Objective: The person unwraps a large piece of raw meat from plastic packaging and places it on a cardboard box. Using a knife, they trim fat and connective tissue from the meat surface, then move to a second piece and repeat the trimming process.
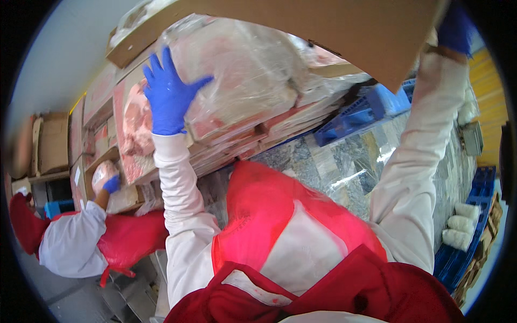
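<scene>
While the left hand [171, 102] is spread wide with nothing gripped, between the meat [135, 121] and the film [242, 70], the right hand [455, 29] is at the right end of the cardboard [344, 32], its grip too hidden to tell. The cardboard spans the far side; a blue pallet [388, 100] sits right, a co-worker [72, 242] left.

The wearer's two gloved hands [171, 99] [455, 31] show, with one co-worker [74, 245] and three stacked white bags [460, 224]
</scene>
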Tool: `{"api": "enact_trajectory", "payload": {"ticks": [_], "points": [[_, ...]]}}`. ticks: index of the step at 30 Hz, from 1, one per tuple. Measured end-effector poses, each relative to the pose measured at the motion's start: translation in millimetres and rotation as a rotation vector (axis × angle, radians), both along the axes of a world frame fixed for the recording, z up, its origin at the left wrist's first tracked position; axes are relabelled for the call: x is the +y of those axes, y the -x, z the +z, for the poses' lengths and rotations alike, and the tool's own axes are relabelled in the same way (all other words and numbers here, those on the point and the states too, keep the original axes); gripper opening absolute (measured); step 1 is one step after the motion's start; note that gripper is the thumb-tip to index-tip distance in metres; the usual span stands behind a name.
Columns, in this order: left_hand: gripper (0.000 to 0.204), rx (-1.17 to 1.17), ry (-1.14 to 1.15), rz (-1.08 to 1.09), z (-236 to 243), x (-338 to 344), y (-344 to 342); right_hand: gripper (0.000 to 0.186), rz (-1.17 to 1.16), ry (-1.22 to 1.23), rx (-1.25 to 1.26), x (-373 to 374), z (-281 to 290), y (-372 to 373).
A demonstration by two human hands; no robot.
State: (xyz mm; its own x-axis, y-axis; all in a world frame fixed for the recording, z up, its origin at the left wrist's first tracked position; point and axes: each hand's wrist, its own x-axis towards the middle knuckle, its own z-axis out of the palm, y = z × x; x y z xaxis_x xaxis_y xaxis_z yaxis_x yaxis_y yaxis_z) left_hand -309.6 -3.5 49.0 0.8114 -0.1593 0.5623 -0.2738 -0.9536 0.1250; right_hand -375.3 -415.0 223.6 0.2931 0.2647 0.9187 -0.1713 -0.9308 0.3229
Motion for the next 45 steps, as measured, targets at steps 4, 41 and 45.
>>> {"api": "enact_trajectory", "payload": {"ticks": [4, 41, 45], "points": [[0.127, 0.345, 0.106, -0.289, -172.9, -26.4, -25.2, 0.035, 0.38, -0.613, -0.112, -86.5, -10.8, 151.8], [0.031, 1.17, 0.327, -1.204, -204.6, -454.4, 384.9, 0.067, -1.022, -2.336, 0.048, 78.7, -666.5, 730.6], [0.035, 1.254, 0.267, -1.213, -215.3, -476.1, 412.8, 0.068, -0.781, -2.409, -0.266, 102.6, -643.8, 745.6]]}}
